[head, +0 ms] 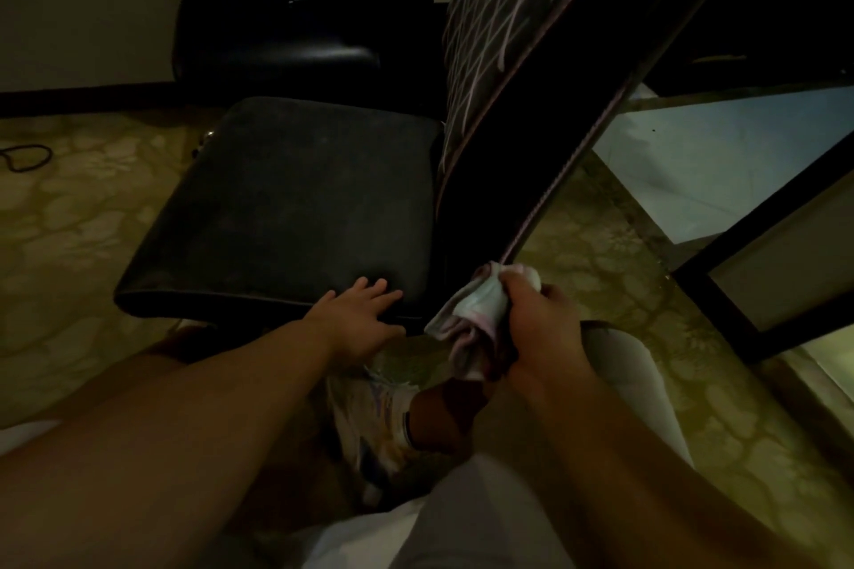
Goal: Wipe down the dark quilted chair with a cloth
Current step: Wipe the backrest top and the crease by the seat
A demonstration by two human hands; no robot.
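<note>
Left hand (358,316) flat, fingers spread on chair (295,203) seat; right hand (538,330) grips cloth (476,310) at backrest edge.

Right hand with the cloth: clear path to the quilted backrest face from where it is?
Probably yes. The right hand grips the cloth at the backrest's lower edge; nothing visible lies between it and the quilted face above. The left hand rests on the seat, out of the way.

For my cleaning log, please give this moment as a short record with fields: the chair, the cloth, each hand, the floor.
chair: dark chair with quilted backrest and worn black seat cushion
cloth: pale crumpled cloth, pressed at the lower edge of the backrest
right hand: right hand grips the cloth
left hand: left hand rests flat on the seat's front corner
floor: pale patterned floor
</note>
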